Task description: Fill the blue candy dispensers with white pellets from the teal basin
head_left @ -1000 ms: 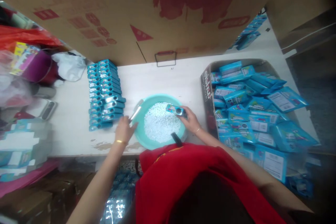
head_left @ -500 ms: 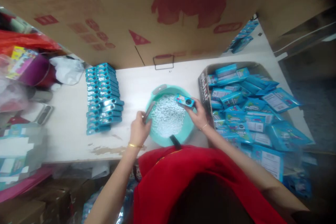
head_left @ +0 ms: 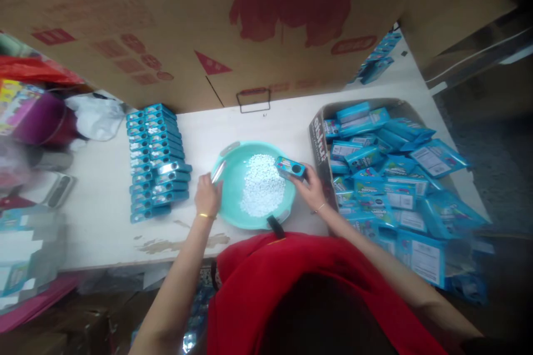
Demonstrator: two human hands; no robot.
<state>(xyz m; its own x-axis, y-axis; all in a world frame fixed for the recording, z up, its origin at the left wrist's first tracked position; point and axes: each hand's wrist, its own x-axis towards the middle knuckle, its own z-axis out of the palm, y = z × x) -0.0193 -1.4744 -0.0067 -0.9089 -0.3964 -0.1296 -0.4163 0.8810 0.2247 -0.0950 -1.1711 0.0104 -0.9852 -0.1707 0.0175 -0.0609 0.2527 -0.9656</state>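
A turquoise basin [head_left: 231, 199] sits on the table in front of me, with small white pellets [head_left: 262, 186] heaped toward its right side. My left hand [head_left: 208, 195] is closed at the basin's left rim around a slim silvery tool [head_left: 219, 172]; its exact kind is unclear. Over the basin's right edge, my right hand [head_left: 311, 187] grips a small blue box [head_left: 290, 167] with a dark round hole in its face. Similar blue boxes [head_left: 158, 163] are stacked in two columns to the left.
An open carton [head_left: 318, 144] filled with blue packets [head_left: 375, 172] stands on the right. A large cardboard box [head_left: 166, 39] walls off the back of the white table [head_left: 204, 127]. At far left are a white plastic bag [head_left: 95, 116] and a purple container [head_left: 41, 116].
The basin has shifted left along with my left hand, and more of its bare left inside shows. The tool has turned its shiny side up. My right hand still holds the box.
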